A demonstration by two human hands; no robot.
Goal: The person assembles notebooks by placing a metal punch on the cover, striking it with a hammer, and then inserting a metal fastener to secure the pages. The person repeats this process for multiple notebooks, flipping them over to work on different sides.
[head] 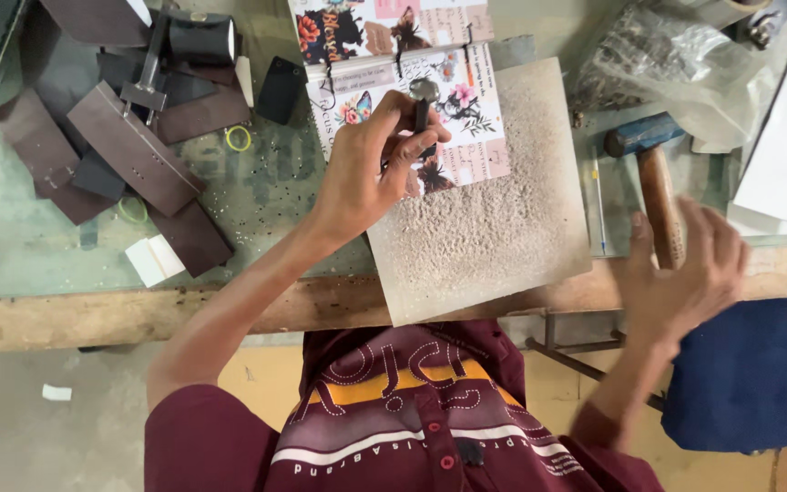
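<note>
glass-topped desk [11,246] under my view, my left hand [366,159] gripping a metal punch [423,100] upright on a floral printed card [466,118] over a pitted grey slab [494,228], my right hand [685,273] open, blurred, just below a wooden-handled hammer [653,173], brown leather strips [129,146] at left

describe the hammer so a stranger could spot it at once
Start at the grey pitted slab on the bench and look to its right. The hammer lies there by a pen, under the right hand. It alone has a blue head on a brown wooden handle.
</note>
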